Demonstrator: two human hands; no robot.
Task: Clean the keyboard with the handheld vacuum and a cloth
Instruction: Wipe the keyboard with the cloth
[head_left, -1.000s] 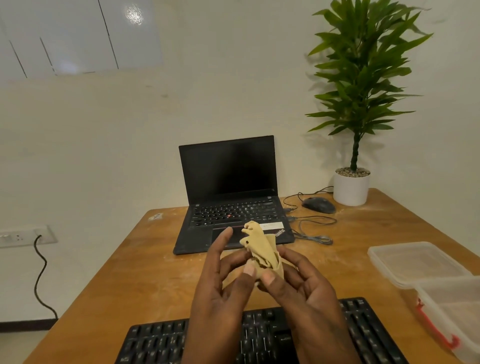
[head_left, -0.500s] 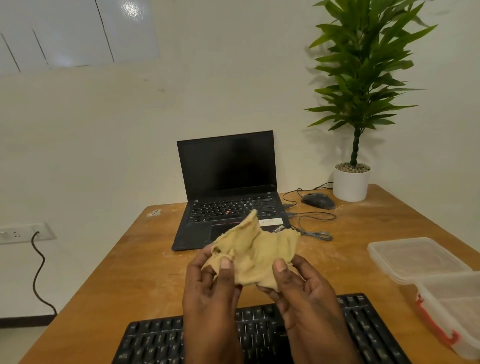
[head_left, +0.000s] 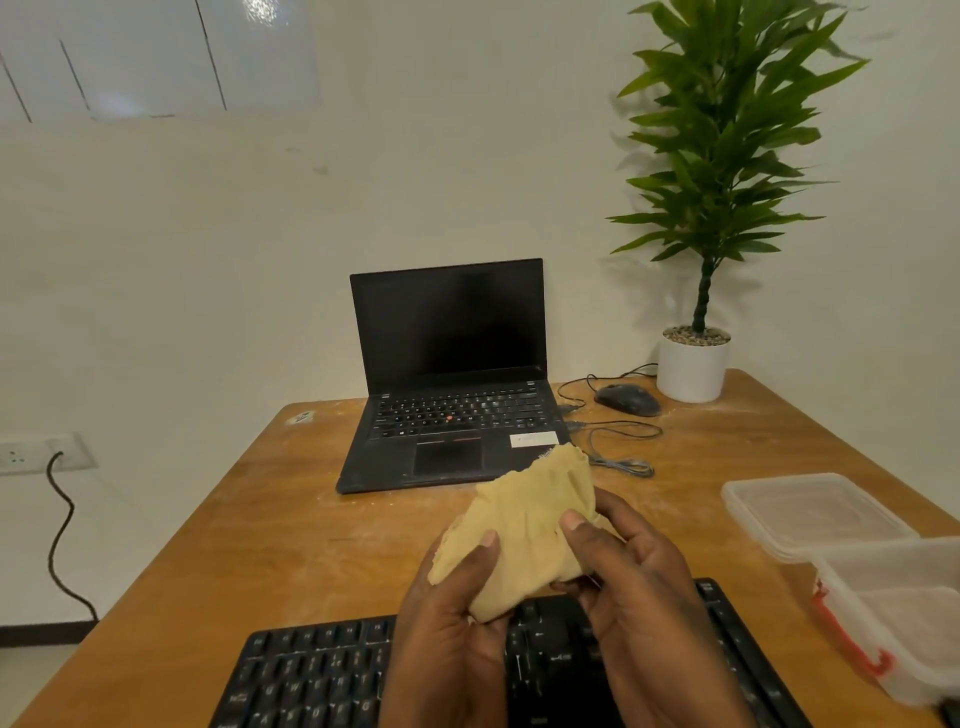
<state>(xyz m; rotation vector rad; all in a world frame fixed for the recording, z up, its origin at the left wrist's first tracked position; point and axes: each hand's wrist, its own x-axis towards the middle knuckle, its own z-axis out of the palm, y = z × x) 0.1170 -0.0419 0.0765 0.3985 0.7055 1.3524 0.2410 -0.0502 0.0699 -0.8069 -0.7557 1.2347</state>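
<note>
A tan cloth (head_left: 524, 530) is held up over the near part of the wooden desk, spread loosely between both hands. My left hand (head_left: 447, 634) pinches its lower left side with the thumb on top. My right hand (head_left: 639, 587) grips its right side. Below the hands lies a black keyboard (head_left: 311, 675) at the desk's front edge, its middle hidden by my hands. No handheld vacuum is in view.
An open black laptop (head_left: 447, 384) stands at the back of the desk (head_left: 249, 545). A black mouse (head_left: 627, 399) with loose cable and a potted plant (head_left: 693, 364) are at the back right. Two clear plastic containers (head_left: 810, 514) sit at the right edge.
The cloth has gone from a bunched-up wad to a spread sheet between both hands, and the hands have moved slightly right and apart. The view has tilted a little.
</note>
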